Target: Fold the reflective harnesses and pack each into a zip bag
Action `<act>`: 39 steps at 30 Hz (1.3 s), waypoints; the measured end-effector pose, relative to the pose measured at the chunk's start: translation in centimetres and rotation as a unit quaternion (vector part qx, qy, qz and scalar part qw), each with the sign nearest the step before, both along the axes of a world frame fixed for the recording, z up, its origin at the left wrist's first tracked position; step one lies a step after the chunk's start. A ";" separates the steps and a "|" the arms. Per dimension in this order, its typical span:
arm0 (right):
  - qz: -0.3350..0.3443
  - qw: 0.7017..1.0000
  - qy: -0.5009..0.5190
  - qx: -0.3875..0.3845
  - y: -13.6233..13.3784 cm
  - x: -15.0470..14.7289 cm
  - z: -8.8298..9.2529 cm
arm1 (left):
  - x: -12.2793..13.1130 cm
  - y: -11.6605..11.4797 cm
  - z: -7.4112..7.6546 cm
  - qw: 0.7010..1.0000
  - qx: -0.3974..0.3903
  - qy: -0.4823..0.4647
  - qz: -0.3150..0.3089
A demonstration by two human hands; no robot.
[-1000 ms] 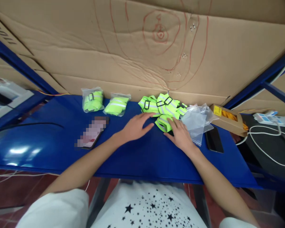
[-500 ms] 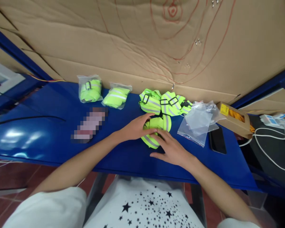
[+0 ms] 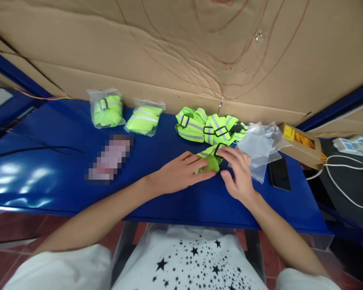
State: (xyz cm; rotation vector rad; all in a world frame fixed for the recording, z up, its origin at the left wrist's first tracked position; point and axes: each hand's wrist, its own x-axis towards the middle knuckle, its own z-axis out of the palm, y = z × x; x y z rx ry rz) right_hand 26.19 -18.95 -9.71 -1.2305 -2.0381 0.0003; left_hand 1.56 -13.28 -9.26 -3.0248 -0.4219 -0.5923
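Observation:
A neon yellow reflective strap [image 3: 211,158] with grey stripes and a black buckle lies on the blue table [image 3: 175,199] between my hands. My left hand [image 3: 181,173] lies over its left part, fingers closed on the fabric. My right hand [image 3: 238,173] grips its right end near the buckle. Just behind lies a pile of more neon straps [image 3: 208,128] against the cardboard wall.
Two bagged straps [image 3: 106,111] [image 3: 144,120] sit at the back left, next to a blurred flat object [image 3: 109,158]. Empty clear bags [image 3: 258,145], a black phone [image 3: 278,173] and an open cardboard box [image 3: 302,146] lie right. White cables [image 3: 345,177] hang at the far right.
One strap was pulled from the pile toward me. Both hands went from lying flat near the pile to closing on this strap, and my view tilted slightly down.

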 end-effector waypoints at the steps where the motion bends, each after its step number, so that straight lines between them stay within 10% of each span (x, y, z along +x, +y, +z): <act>1: -0.010 1.000 -0.004 -0.007 0.1 -0.1 0.0 | 0.0 -0.2 0.1 0.999 -0.028 0.004 -0.018; 8: -0.028 0.999 -0.027 0.009 0.7 0.2 -0.7 | -0.2 0.6 -0.1 0.962 -0.252 -0.072 0.078; 15: 0.103 0.991 -0.085 -0.024 -0.3 -1.1 -0.1 | -0.9 5.1 -2.9 0.804 -0.518 -0.241 0.163; 19: 0.095 0.982 -0.120 -0.107 0.1 -1.2 -0.8 | -0.9 3.8 -2.3 0.865 -0.261 -0.358 0.236; 22: 0.105 0.974 -0.144 -0.138 0.4 -0.7 -1.5 | -0.1 1.3 -1.1 0.952 -0.105 -0.261 0.120; 24: 0.105 0.971 -0.161 -0.144 0.6 -0.5 -1.7 | 0.4 0.3 -0.8 0.979 -0.134 -0.146 0.038; 29: 0.141 0.967 -0.156 -0.143 0.4 -0.4 -1.2 | -0.3 2.6 -2.1 0.961 -0.267 -0.018 0.075; 34: 0.168 0.963 -0.209 0.018 -0.9 -0.5 0.3 | -2.6 5.8 -2.5 0.939 -0.173 -0.020 0.296; 37: 0.195 0.952 -0.234 -0.024 -1.1 -0.5 0.6 | -3.1 5.7 -1.5 0.891 -0.128 -0.110 0.421; 39: 0.216 0.945 -0.233 -0.079 -1.0 -0.5 0.6 | -2.5 4.7 -0.9 0.897 -0.098 -0.160 0.400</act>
